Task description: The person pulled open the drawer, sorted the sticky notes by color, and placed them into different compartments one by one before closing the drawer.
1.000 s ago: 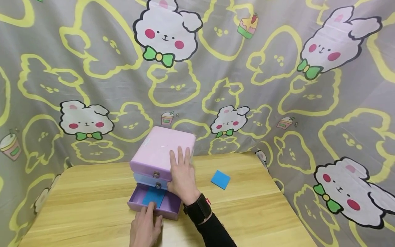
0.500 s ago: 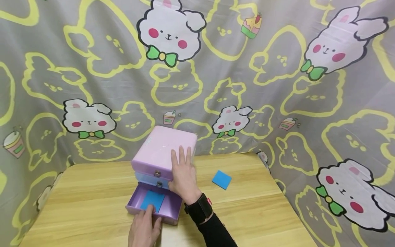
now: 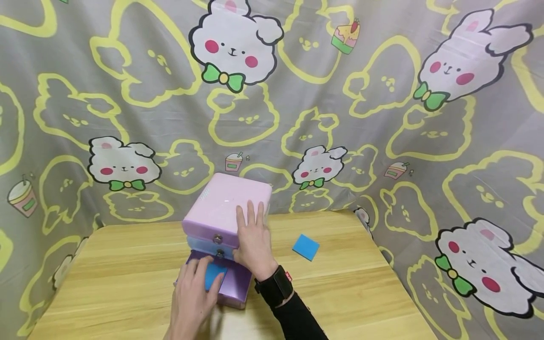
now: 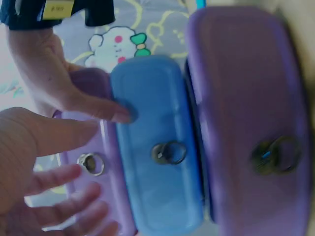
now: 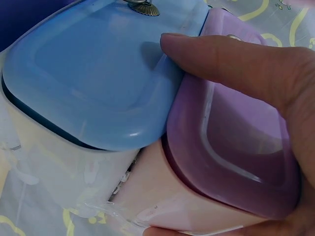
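Note:
A small drawer cabinet (image 3: 229, 198) with a pink top stands on the wooden table. Its lowest drawer (image 3: 237, 287), purple, is pulled out, and a blue square (image 3: 215, 274) lies in it. My left hand (image 3: 191, 293) hovers above that drawer with thumb and fingers apart, holding nothing. The left wrist view shows it in front of the drawer fronts with their metal ring pulls (image 4: 170, 152). My right hand (image 3: 255, 243) rests on the cabinet's right side, fingers straight on the top. Its thumb presses the blue middle drawer (image 5: 98, 73).
Another blue square (image 3: 306, 247) lies on the table (image 3: 340, 283) right of the cabinet. Behind and at the sides hangs a grey curtain (image 3: 263, 113) printed with white cartoon rabbits. A black band (image 3: 274, 285) is on the right wrist.
The lowest drawer slid farther out toward me. Then my left hand let go of its front edge and rose forward over the drawer, fingers spreading. The right hand stays on the cabinet.

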### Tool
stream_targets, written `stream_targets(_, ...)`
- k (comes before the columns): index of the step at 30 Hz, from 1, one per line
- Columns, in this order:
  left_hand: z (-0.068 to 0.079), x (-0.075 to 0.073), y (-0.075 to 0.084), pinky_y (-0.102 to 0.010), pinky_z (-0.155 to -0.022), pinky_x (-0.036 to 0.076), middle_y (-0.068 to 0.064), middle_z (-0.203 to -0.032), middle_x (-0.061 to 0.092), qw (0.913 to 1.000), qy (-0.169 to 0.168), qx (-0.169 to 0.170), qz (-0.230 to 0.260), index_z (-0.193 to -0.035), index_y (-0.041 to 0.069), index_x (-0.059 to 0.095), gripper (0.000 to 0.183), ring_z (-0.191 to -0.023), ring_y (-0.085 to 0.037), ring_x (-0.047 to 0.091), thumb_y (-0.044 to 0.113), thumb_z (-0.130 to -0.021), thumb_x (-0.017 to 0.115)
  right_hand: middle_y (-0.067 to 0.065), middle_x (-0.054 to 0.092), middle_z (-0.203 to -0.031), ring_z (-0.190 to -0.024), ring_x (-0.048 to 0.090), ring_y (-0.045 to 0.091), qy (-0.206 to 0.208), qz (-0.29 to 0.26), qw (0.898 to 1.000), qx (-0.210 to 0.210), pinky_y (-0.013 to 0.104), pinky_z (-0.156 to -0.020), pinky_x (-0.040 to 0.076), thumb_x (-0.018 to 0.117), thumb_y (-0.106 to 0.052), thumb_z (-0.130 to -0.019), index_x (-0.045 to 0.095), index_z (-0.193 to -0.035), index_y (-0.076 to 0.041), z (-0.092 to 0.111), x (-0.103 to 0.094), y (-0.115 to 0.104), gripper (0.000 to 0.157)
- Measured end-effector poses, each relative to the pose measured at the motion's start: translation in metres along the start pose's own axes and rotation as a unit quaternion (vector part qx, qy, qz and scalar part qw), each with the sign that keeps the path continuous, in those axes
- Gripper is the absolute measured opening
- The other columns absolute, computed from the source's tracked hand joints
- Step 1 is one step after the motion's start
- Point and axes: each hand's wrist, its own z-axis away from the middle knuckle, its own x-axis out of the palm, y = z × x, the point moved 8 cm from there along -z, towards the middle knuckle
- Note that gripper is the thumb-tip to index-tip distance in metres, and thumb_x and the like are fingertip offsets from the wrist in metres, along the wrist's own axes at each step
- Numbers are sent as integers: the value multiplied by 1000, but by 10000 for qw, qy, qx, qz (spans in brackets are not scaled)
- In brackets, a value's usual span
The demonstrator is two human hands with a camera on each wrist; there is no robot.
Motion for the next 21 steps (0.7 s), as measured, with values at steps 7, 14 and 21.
stream_targets(7, -37, -2, 2, -50, -85, 44, -26, -124, 58, 9966, 436, 697, -51, -126, 2, 61, 67, -106, -43, 51, 18, -68, 92, 22, 42, -159, -146, 37, 52, -78, -11, 10000, -9, 42, -74, 64, 98, -44, -51, 42, -151, -11, 0, 2, -1, 119)
stream_targets(14, -59, 16, -11, -74, -105, 31, -25, -152, 44, 9973, -213, 630, -320, -141, 14, 56, 69, -143, -53, 31, 37, -82, 83, 23, 41, -159, -147, 36, 52, -127, -56, 9999, -26, 45, -76, 64, 96, -42, -56, 42, -152, -11, 1, 3, -1, 114)
stream_targets(21, -66, 22, -11, -72, -108, 33, -30, -145, 47, 9968, -153, 699, -359, -138, 11, 59, 58, -139, -57, 33, 39, -88, 74, 21, 39, -161, -148, 35, 51, -251, -82, 9996, -87, 42, -74, 64, 94, -50, -59, 40, -154, -14, 0, 4, 1, 115)
